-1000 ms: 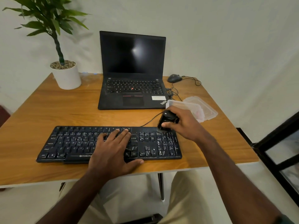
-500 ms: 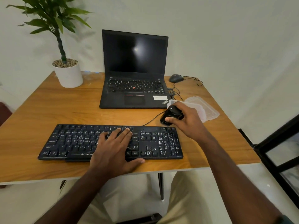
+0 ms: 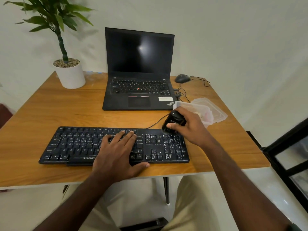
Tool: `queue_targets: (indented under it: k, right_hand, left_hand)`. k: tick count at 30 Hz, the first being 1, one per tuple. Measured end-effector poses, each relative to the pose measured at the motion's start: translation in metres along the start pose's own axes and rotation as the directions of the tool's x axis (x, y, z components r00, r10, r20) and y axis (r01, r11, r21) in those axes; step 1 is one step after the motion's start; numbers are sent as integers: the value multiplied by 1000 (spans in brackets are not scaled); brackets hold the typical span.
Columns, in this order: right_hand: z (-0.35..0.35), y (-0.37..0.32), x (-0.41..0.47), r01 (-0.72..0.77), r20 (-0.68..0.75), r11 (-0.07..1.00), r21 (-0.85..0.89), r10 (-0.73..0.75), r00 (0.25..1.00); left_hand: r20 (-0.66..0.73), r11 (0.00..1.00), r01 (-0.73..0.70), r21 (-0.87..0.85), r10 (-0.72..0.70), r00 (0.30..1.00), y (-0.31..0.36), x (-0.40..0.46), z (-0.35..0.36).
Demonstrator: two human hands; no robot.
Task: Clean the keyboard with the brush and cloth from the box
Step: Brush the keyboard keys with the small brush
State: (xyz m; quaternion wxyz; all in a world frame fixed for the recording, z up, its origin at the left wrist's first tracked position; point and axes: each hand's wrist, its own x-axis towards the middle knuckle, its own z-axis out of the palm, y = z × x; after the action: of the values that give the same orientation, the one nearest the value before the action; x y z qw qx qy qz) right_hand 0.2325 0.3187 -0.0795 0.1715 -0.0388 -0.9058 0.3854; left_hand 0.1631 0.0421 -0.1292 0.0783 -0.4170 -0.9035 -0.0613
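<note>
Our left hand (image 3: pixel 116 152) lies flat on the keyboard (image 3: pixel 80 145); our right hand (image 3: pixel 188 125) grips the brush (image 3: pixel 173 120). Pressing hard could pop keycaps or slide the keyboard.

The keyboard (image 3: pixel 115 145) is showing black with white legends at the table's (image 3: pixel 41 114) near edge; the table is showing orange-brown wood grain. The laptop (image 3: pixel 138 70) at the far edge is showing black with a red dot among its keys. The pot (image 3: pixel 70 75) at the far left corner is showing white; its plant (image 3: pixel 55 15) is showing green leaves.
</note>
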Motion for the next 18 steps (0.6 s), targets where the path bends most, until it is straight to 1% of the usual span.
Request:
queue_targets:
  k: [3, 5, 6, 7, 8, 10, 11, 12, 14, 18]
  right_hand:
    - [-15, 3, 2, -46, 8, 995, -83, 47, 999]
    - [-28, 0, 4, -40, 5, 979, -201, 42, 999]
    - [-30, -3, 6, -29, -14, 973, -228, 27, 1000]
    - [-31, -6, 7, -16, -41, 978, -206, 8, 999]
    - [-28, -10, 7, -3, -55, 989, -147, -6, 998]
    - [-18, -11, 6, 10, -12, 998, -61, -11, 1000]
    - [-15, -8, 3, 1, 21, 999, -52, 0, 1000]
    - [-13, -4, 0, -18, 41, 999, -47, 20, 999]
    - [-21, 6, -7, -57, 31, 996, -61, 59, 998]
    - [-49, 9, -12, -68, 12, 984, -167, 71, 997]
  left_hand:
    - [6, 1000, 2, 1, -2, 1000, 0, 0, 0]
    - [0, 1000, 5, 1, -5, 1000, 0, 0, 0]
    - [0, 1000, 6, 2, -6, 1000, 0, 0, 0]
    - [1, 1000, 5, 4, -5, 1000, 0, 0, 0]
    - [0, 1000, 4, 4, -4, 1000, 0, 0, 0]
    - [-4, 1000, 3, 3, -3, 1000, 0, 0, 0]
    - [-4, 1000, 0, 5, 0, 1000, 0, 0, 0]
    - [-6, 1000, -3, 6, 3, 1000, -1, 0, 0]
    - [-11, 1000, -6, 6, 6, 1000, -1, 0, 1]
    - [-13, 1000, -4, 13, 4, 1000, 0, 0, 0]
